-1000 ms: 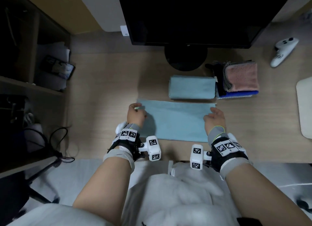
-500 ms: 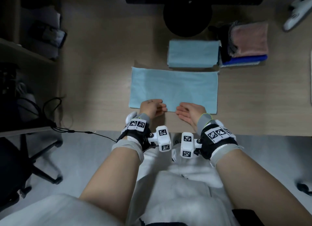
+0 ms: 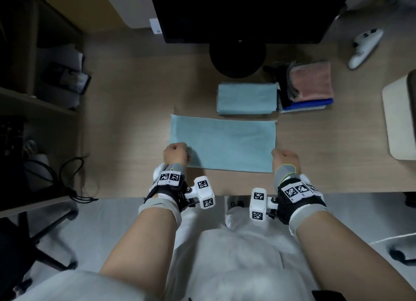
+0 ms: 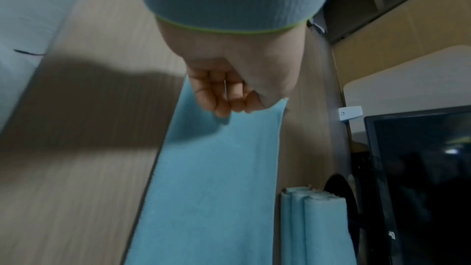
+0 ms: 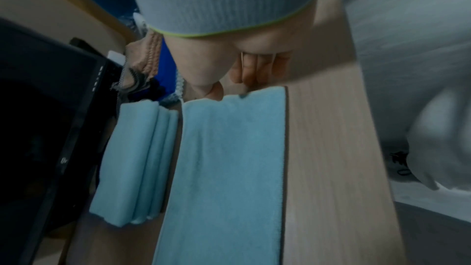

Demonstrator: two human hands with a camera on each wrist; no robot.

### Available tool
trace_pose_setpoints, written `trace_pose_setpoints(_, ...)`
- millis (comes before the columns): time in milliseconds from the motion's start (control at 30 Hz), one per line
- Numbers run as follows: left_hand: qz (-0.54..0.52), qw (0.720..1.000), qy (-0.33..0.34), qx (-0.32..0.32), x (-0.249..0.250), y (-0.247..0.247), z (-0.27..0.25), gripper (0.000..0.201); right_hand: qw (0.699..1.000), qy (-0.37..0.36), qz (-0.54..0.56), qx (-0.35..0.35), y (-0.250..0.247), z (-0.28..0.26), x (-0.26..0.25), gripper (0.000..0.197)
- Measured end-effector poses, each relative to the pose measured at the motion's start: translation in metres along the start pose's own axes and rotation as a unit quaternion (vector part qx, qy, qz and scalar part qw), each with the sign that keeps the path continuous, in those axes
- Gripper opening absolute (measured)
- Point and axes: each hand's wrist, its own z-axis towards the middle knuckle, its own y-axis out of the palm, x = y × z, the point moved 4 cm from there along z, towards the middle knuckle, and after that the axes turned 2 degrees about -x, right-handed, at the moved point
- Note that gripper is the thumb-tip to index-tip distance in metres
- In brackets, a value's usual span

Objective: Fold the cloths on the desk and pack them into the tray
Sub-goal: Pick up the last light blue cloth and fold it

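Cloth in work: the light blue cloth [image 3: 222, 143] lies flat on the desk [image 3: 126, 125] as a wide strip, its long edges running 9 to 3 o'clock, just in front of the person.
Left hand: the left hand [image 3: 175, 153] sits on the strip's end at 9 o'clock, fingers [image 4: 219, 96] curled with the tips on the fabric; whether they already pinch the edge cannot be told.
Right hand: the right hand [image 3: 284, 160] is at the end toward 3 o'clock, thumb and curled fingers [image 5: 251, 71] meeting at the cloth's edge, seemingly pinching it.
Why so: a hand at each short end suits bringing one end over the other, probably the next fold.
Finished pieces: a folded blue stack [image 3: 246, 99] lies just beyond the strip at 12 o'clock, touching a pile topped by a pink towel [image 3: 311, 81] at 1 o'clock.
Tray: the pale tray [image 3: 398, 118] waits at 3 o'clock, well apart; what it holds cannot be seen.
Beyond: monitor stand [image 3: 237, 58] at 12 o'clock, white controller [image 3: 365, 46] at 2 o'clock.
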Motion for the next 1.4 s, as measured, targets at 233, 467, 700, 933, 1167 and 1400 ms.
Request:
trace_pose_setpoints(233,-0.019,0.989,-0.043,-0.138,0.022,0.038,0.025,0.008,0.996,0.032,-0.053,-0.057,0.023,-0.002,-0.045,0.056)
trace_pose_setpoints(467,0.055,0.984,-0.039,-0.163,0.036,0.049,0.039,0.013,0.998,-0.003,-0.031,-0.059,0.026,0.010,-0.058,0.031)
trace_pose_setpoints(700,0.043,0.990,-0.022,-0.135,0.016,0.057,0.010,0.007,0.996,-0.060,-0.014,-0.067,0.003,0.013,-0.035,0.028)
trace_pose_setpoints(933,0.052,0.968,-0.050,-0.238,-0.004,0.089,-0.055,0.006,0.982,-0.131,0.071,-0.116,-0.022,-0.003,-0.034,0.014)
trace_pose_setpoints(1167,0.019,0.940,-0.095,-0.328,-0.016,0.095,-0.076,0.016,0.942,-0.098,0.167,-0.274,0.018,-0.059,-0.061,0.027)
trace_pose_setpoints(1400,-0.037,0.966,-0.030,-0.255,0.020,0.021,-0.015,0.018,0.947,-0.096,0.126,-0.280,0.081,-0.103,-0.091,0.030)
